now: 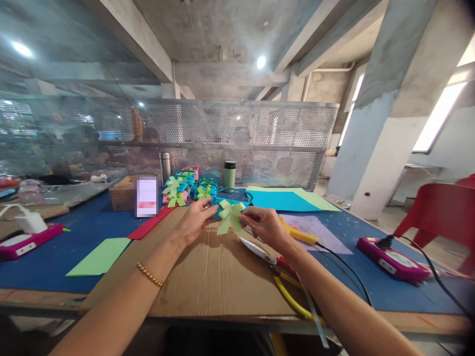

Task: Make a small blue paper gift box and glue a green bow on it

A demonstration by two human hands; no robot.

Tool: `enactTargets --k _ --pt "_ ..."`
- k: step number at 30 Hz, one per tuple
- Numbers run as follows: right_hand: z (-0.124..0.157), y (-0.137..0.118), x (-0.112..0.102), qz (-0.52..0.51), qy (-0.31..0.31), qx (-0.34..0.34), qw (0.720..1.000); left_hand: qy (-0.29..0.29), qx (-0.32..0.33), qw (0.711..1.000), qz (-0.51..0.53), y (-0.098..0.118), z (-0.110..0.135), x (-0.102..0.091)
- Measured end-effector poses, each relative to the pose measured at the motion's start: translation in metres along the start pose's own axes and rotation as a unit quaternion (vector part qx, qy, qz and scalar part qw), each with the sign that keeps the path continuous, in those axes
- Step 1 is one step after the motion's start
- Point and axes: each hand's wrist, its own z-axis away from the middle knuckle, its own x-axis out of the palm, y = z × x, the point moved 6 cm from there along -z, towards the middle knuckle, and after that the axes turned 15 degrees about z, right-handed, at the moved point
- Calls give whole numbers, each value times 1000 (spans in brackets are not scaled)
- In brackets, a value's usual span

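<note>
In the head view, my left hand [198, 220] grips the left side of a small blue paper basket [233, 200] with a handle. A light green paper bow [229, 217] covers the front of the basket. My right hand [263, 222] is closed, thumb and fingertips pinching the bow's right edge. Scissors [256, 249] with yellow handles lie on the cardboard, just under my right hand. Beyond my right wrist rests a yellow glue gun [302, 236], its cord running right. A translucent glue stick [315, 316] shows beside my right forearm.
Several finished-looking baskets with bows [181, 185] stand behind my left hand, near a green tumbler [229, 175] and a steel flask [165, 168]. Blue paper sheets [282, 200] lie back right. Magenta power strips [393, 259] sit at both sides. A cardboard sheet [200, 282] covers the table's middle.
</note>
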Motion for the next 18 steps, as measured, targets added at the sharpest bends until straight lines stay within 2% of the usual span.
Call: enactTargets --k 18 --pt "3 0 -1 33 27 13 999 -10 -4 1000 6 0 2 3"
